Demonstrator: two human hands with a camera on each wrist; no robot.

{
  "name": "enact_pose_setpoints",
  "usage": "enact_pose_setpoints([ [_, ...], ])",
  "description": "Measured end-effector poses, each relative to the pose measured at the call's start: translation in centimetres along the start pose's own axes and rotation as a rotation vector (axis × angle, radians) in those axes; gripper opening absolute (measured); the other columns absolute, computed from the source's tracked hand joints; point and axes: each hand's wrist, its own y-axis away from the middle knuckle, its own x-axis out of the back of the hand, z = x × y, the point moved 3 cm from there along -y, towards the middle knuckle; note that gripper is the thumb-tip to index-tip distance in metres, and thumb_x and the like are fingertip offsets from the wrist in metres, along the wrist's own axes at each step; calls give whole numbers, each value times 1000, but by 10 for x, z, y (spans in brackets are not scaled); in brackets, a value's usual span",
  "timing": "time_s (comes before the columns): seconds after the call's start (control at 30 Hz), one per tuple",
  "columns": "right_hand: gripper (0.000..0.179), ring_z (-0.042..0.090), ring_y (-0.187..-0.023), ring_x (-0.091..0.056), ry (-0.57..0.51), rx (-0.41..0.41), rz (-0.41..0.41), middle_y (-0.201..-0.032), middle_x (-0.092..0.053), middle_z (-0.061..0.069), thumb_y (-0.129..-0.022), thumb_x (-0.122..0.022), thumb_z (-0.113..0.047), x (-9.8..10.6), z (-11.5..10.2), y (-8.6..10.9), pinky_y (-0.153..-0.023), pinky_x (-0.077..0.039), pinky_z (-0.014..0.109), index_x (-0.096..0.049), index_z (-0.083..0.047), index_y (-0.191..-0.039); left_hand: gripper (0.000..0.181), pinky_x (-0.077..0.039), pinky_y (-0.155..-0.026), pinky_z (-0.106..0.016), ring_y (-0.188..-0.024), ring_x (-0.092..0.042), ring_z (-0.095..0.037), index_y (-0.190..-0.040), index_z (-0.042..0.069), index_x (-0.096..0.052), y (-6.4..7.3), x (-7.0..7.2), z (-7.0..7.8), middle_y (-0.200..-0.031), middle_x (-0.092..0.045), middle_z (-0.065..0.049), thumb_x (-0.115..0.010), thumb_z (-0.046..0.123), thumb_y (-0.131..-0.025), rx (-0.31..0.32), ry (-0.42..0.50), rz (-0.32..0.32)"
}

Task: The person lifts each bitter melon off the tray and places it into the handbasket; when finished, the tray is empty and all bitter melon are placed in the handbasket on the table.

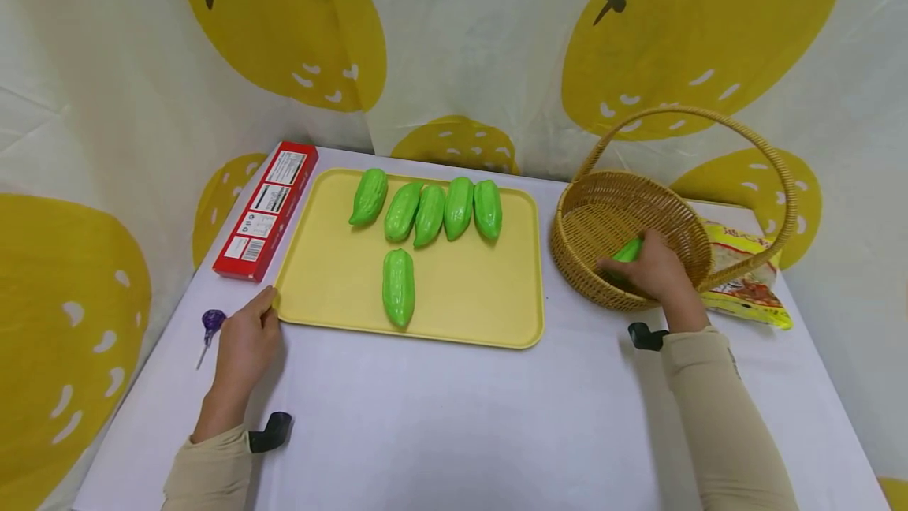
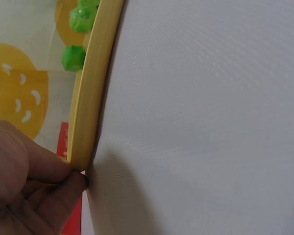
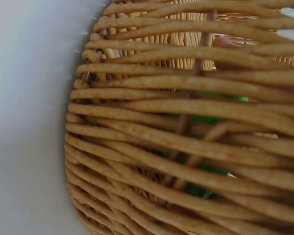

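Inside the basket point(image 1: 596, 215), 1 green vegetable point(image 1: 628, 250) lies in the right hand point(image 1: 654, 267).

No word or number legible with certainty. Red box point(image 1: 278, 215): four white panels point(image 1: 287, 167) of dark fine print along one face, too small to read; barcode point(image 1: 251, 250) on the panel nearest the wearer, small symbols point(image 1: 255, 225) on the next one up. Yellow packet point(image 1: 766, 310): large red characters point(image 1: 745, 235) along its upper part, Chinese in form, reading uncertain.
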Motion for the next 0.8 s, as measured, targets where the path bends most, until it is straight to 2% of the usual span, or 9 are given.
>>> enact_pose_setpoints([
  [0.2,116,47,-107,-49,48,9,0,-136,-36,41,-87,-70,-63,1,-1,1,-88,-52,58,-11,12,-155,51,-45,-112,-58,-145,-41,-46,-153,-2,-38,1,0,0,-157,-41,-24,-49,2,-104,-11,6,10],
  [0.4,122,60,-118,-45,120,26,23,-155,-10,51,-87,-64,-71,6,-7,8,-95,-47,72,-6,8,-159,46,-46,-111,-61,-140,-47,-47,-146,-6,-48,1,1,-2,-150,-49,-27,-50,-2,-101,-98,20,85],
  [0.47,121,66,-129,-38,131,47,55,-158,-4,49,-87,-62,-73,10,-13,13,-101,-41,77,-7,6,-160,45,-45,-111,-62,-139,-48,-48,-144,-7,-50,1,2,-2,-148,-50,-27,-49,-4,-100,-117,22,103],
  [0.6,115,68,-142,-22,101,114,155,-164,-3,39,-90,-62,-70,16,-31,25,-109,-27,82,-6,0,-163,45,-45,-110,-62,-139,-47,-49,-145,-8,-48,1,3,-2,-148,-49,-28,-50,-4,-100,-114,18,99],
  [0.8,106,67,-142,-24,-10,201,252,-170,-5,27,-90,-66,-64,20,-68,51,-110,-27,82,-10,-15,-165,46,-45,-110,-61,-140,-46,-49,-147,-8,-46,2,1,-2,-150,-48,-28,-50,-4,-101,-99,15,85],
])
